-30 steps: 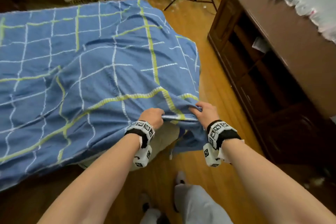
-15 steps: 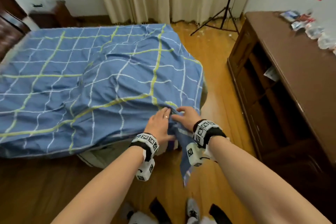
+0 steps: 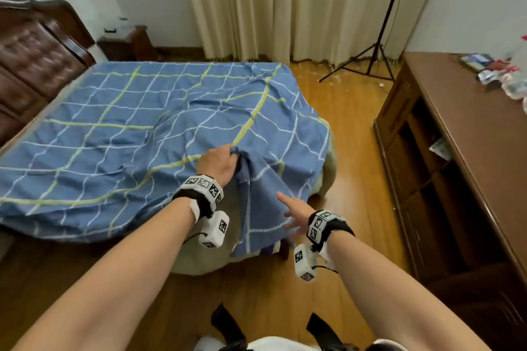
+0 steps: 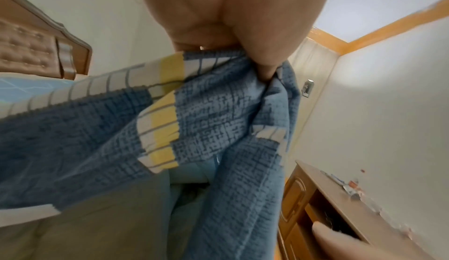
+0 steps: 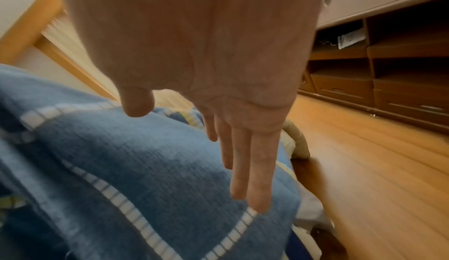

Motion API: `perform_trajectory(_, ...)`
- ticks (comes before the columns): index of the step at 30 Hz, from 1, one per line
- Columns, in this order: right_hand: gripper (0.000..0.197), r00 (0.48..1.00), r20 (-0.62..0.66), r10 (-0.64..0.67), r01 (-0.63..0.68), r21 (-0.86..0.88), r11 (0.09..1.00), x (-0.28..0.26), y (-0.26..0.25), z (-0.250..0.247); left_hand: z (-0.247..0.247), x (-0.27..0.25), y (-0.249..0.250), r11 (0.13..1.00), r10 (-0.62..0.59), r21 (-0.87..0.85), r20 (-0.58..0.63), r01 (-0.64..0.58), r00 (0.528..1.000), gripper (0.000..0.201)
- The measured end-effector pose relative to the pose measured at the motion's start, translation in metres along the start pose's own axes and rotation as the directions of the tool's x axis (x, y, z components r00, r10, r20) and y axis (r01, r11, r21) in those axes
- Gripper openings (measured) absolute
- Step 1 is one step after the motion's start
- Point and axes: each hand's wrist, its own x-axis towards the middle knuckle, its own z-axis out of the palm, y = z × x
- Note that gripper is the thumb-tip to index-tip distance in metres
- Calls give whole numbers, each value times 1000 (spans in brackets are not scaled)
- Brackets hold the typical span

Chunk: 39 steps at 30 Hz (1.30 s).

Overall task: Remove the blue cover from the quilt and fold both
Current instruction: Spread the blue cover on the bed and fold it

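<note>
The blue cover [image 3: 128, 134], checked with white and yellow-green lines, lies spread over the bed with the quilt inside it. My left hand [image 3: 218, 161] grips a bunched fold of the cover [image 4: 218, 110] near the bed's near right corner and lifts it. My right hand [image 3: 295, 212] is lower and to the right, fingers straight, holding nothing, just over the hanging flap of the cover [image 5: 145, 168]. A pale beige quilt or mattress edge [image 3: 199, 262] shows beneath the raised fabric.
A dark wooden cabinet [image 3: 462, 168] with open shelves stands along the right wall, small items on its top. A tripod [image 3: 376, 45] stands by the curtains at the back. A padded headboard [image 3: 31, 65] and nightstand [image 3: 125, 43] are at the left. Wooden floor [image 3: 350, 137] separates bed and cabinet.
My right hand let go of the cover and dropped back toward me with fingers spread. My left hand moved up onto the bed, bunching the fabric. The head view lifted to show more of the room.
</note>
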Motion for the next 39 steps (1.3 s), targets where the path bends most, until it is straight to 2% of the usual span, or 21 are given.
perform_trajectory(4, 66, 995, 92, 40, -46, 64, 997, 6, -4, 28, -24, 5, -10, 994, -54, -98, -41, 50, 998, 30)
perform_trajectory(5, 74, 995, 96, 36, -41, 45, 998, 13, -3, 35, -29, 6, -14, 992, -65, -112, -38, 60, 997, 32)
perform_trajectory(9, 143, 994, 93, -59, 66, -78, 995, 29, -16, 80, -48, 16, -35, 969, -134, -204, 28, 137, 991, 43)
perform_trajectory(11, 153, 979, 1, -204, 201, -193, 960, 32, -33, 112, -52, 24, -53, 944, -117, -300, 90, 139, 989, 43)
perform_trajectory(12, 148, 954, -76, -289, 256, -288, 923, 33, -43, 128, -53, 28, -62, 925, -90, -358, 116, 126, 989, 42)
perform_trajectory(13, 133, 913, -164, -372, 287, -388, 876, 36, -54, 141, -55, 31, -71, 907, -64, -406, 136, 115, 989, 43)
perform_trajectory(15, 71, 810, -322, -490, 276, -526, 804, 39, -76, 156, -57, 38, -89, 891, -28, -444, 162, 98, 986, 42)
perform_trajectory(16, 43, 789, -365, -494, 242, -555, 796, 38, -86, 158, -57, 41, -98, 891, -12, -445, 164, 85, 986, 42)
perform_trajectory(18, 16, 803, -432, -411, 138, -535, 834, 31, -97, 149, -54, 48, -114, 885, 19, -461, 165, 60, 986, 37)
perform_trajectory(20, 12, 800, -508, -319, 32, -496, 868, 23, -91, 129, -49, 51, -120, 874, 57, -484, 194, 44, 979, 32)
perform_trajectory(22, 14, 757, -598, -264, -61, -466, 883, 11, -78, 102, -38, 50, -118, 881, 143, -472, 260, -4, 955, 21)
perform_trajectory(24, 18, 681, -705, -199, -161, -409, 898, -8, -61, 72, -19, 44, -110, 906, 247, -409, 311, -105, 918, 19)
perform_trajectory(26, 25, 553, -818, -159, -236, -337, 912, -28, -45, 42, 3, 38, -98, 930, 299, -325, 392, -173, 870, 29)
perform_trajectory(28, 31, 398, -896, -195, -194, -290, 937, -48, -35, 16, 21, 29, -80, 939, 325, -275, 510, -206, 796, 65)
perform_trajectory(29, 31, 344, -907, -245, -127, -304, 944, -53, -33, 4, 28, 24, -67, 929, 361, -277, 547, -244, 755, 86)
perform_trajectory(30, 32, 324, -895, -306, -52, -339, 939, -56, -33, -6, 32, 18, -50, 905, 423, -296, 553, -305, 718, 102)
perform_trajectory(33, 22, 366, -764, -532, 121, -528, 841, -62, -42, -33, 43, -2, 22, 810, 583, -428, 509, -401, 634, 115)
perform_trajectory(34, 18, 351, -705, -616, 151, -607, 780, -66, -46, -42, 48, -8, 50, 805, 591, -415, 496, -424, 636, 112)
perform_trajectory(35, 16, 317, -646, -694, 180, -678, 713, -70, -47, -53, 53, -15, 76, 816, 578, -348, 471, -462, 666, 101)
perform_trajectory(37, 17, 266, -555, -788, 209, -765, 609, -79, -42, -73, 66, -23, 118, 850, 525, -165, 351, -501, 775, 60)
perform_trajectory(39, 20, 270, -527, -806, 179, -795, 580, -81, -22, -97, 69, -30, 142, 883, 462, -46, 249, -466, 851, 24)
